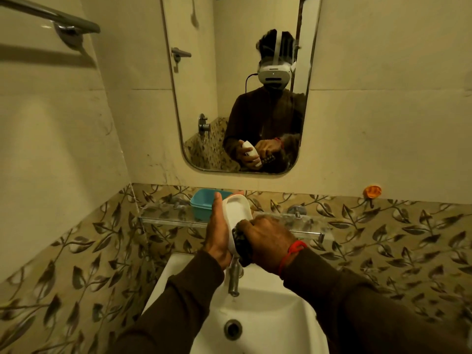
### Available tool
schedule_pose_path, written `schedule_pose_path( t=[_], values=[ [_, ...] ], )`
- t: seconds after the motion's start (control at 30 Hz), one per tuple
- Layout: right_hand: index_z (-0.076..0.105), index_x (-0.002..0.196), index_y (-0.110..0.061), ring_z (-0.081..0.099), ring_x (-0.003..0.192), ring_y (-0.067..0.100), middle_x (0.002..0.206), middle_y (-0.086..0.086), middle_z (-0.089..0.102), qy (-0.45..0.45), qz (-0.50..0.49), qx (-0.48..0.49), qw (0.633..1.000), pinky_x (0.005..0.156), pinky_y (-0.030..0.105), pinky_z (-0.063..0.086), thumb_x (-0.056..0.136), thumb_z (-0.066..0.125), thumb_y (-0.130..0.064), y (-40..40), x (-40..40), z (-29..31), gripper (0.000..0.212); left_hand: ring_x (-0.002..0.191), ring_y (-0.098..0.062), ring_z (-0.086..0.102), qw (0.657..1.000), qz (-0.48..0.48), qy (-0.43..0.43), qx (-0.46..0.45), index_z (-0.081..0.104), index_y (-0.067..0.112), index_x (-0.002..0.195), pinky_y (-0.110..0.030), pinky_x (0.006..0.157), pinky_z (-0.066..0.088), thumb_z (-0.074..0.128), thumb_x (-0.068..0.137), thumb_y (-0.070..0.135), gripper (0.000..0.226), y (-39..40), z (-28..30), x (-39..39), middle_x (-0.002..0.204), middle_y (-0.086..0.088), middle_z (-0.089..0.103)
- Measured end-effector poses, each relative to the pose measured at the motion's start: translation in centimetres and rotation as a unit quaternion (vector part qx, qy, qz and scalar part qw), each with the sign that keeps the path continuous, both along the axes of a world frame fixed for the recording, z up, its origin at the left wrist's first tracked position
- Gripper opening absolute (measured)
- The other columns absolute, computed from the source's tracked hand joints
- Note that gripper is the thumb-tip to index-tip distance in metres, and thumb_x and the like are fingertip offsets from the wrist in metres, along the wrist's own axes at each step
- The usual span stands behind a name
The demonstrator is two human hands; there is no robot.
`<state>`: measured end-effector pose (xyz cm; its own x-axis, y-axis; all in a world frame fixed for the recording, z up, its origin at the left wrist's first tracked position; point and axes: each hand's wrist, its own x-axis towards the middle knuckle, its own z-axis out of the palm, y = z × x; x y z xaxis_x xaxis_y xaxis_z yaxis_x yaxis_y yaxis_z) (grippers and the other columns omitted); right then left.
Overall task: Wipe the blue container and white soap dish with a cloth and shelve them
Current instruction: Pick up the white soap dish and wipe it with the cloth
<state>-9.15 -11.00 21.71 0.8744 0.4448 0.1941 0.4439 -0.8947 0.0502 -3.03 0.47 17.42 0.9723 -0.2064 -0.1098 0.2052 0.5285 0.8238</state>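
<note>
Gripping the white soap dish (236,215) along its left edge, the person's left hand (217,236) holds it upright and tilted above the tap (234,277), thumb raised beside the rim, the hollow of the dish facing the camera. Closed into a fist, the right hand (268,241) clutches a dark patterned cloth (240,241) and presses it against the lower right side of the dish; a red thread band (291,254) circles that wrist. Both forearms wear dark brown sleeves (332,297).

Behind the dish and to its left, the blue container (201,203) stands open on a glass shelf (168,219), partly hidden by the left thumb. The shelf runs along a band of leaf-patterned tiles (383,238). Below the dish lies the white basin (265,315), its drain straight under the tap's spout. Above the dish hangs a rounded mirror (229,72), which shows the person in a white headset, hands meeting over the dish. Far to the right of the dish, an orange hook (372,192) clings to the wall; up and far to the left, a metal towel rail (56,16).
</note>
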Motion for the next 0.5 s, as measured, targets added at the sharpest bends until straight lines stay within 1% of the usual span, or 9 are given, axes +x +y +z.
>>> schedule_pose_path(
  t=[0.07,0.17,0.23,0.27,0.3,0.37,0.4,0.47,0.5],
  values=[
    [0.05,0.117,-0.017,0.057,0.102,0.028,0.115,0.01,0.06,0.097,-0.024,0.11,0.989,0.083,0.039,0.053,0.08,0.071,-0.027,-0.1,0.0,0.0,0.044,0.082,-0.029,0.067,1.0,-0.007,-0.002,0.003,0.07,0.025,0.124,-0.039,0.063,0.061,0.034,0.09,0.075,0.071,0.1,-0.1,-0.2,0.097,-0.019,0.067],
    [0.053,0.104,-0.021,0.053,0.102,0.022,0.11,0.005,0.056,0.221,-0.042,0.261,0.939,0.083,0.034,0.049,0.086,0.056,-0.005,-0.7,0.2,0.4,0.025,0.081,-0.029,0.071,1.0,-0.018,-0.005,-0.012,0.074,0.024,0.116,-0.041,0.067,0.061,0.035,0.092,0.073,0.067,0.1,-0.4,-0.4,0.098,-0.02,0.07],
    [0.058,0.108,-0.011,0.056,0.102,0.023,0.111,0.013,0.06,0.286,-0.054,0.389,0.874,0.087,0.038,0.052,0.09,0.051,0.001,-1.3,0.1,0.8,0.023,0.078,-0.028,0.074,0.999,-0.009,-0.004,-0.046,0.076,0.021,0.109,-0.041,0.065,0.061,0.035,0.092,0.073,0.068,0.3,-0.5,-0.2,0.097,-0.02,0.07],
    [0.057,0.114,-0.002,0.058,0.1,0.025,0.11,0.02,0.061,0.32,-0.048,0.479,0.816,0.088,0.041,0.052,0.09,0.048,0.006,-1.5,0.0,0.9,0.026,0.078,-0.029,0.074,0.998,-0.004,0.005,-0.065,0.075,0.019,0.109,-0.042,0.065,0.061,0.038,0.088,0.075,0.07,0.5,-0.4,0.0,0.097,-0.02,0.071],
    [0.055,0.119,0.004,0.059,0.098,0.027,0.109,0.024,0.061,0.349,-0.03,0.573,0.741,0.086,0.041,0.053,0.09,0.043,0.011,-1.5,0.0,1.0,0.032,0.081,-0.032,0.075,0.996,-0.004,0.017,-0.086,0.072,0.017,0.113,-0.045,0.066,0.062,0.043,0.081,0.08,0.077,0.6,-0.1,0.1,0.098,-0.022,0.074],
    [0.053,0.124,0.006,0.061,0.097,0.032,0.108,0.026,0.061,0.382,0.022,0.713,0.588,0.084,0.043,0.055,0.086,0.035,0.017,-1.7,0.3,1.0,0.043,0.099,-0.039,0.073,0.995,-0.003,0.031,-0.094,0.063,0.015,0.128,-0.052,0.076,0.061,0.047,0.066,0.088,0.097,0.9,0.1,0.4,0.112,-0.025,0.074],
    [0.054,0.124,0.003,0.062,0.097,0.034,0.109,0.025,0.063,0.386,0.046,0.758,0.523,0.083,0.044,0.055,0.085,0.034,0.016,-1.8,0.4,1.1,0.046,0.107,-0.041,0.07,0.996,0.011,0.023,-0.088,0.06,0.018,0.133,-0.054,0.082,0.06,0.045,0.065,0.091,0.1,1.0,0.0,0.7,0.121,-0.025,0.071],
    [0.06,0.119,-0.002,0.066,0.09,0.033,0.105,0.022,0.067,0.396,0.07,0.811,0.425,0.078,0.044,0.058,0.089,0.036,-0.002,-2.5,1.0,0.8,0.038,0.115,-0.041,0.065,0.995,0.052,0.015,-0.086,0.054,0.027,0.14,-0.055,0.089,0.057,0.039,0.064,0.091,0.1,1.2,-0.2,1.0,0.13,-0.022,0.067],
    [0.066,0.11,-0.004,0.068,0.085,0.031,0.1,0.019,0.069,0.397,0.05,0.828,0.393,0.076,0.043,0.057,0.091,0.038,-0.017,-3.0,1.4,0.6,0.036,0.117,-0.042,0.063,0.993,0.068,0.022,-0.097,0.049,0.029,0.144,-0.056,0.09,0.056,0.039,0.063,0.09,0.102,1.3,-0.5,1.0,0.133,-0.02,0.064]
  ],
)
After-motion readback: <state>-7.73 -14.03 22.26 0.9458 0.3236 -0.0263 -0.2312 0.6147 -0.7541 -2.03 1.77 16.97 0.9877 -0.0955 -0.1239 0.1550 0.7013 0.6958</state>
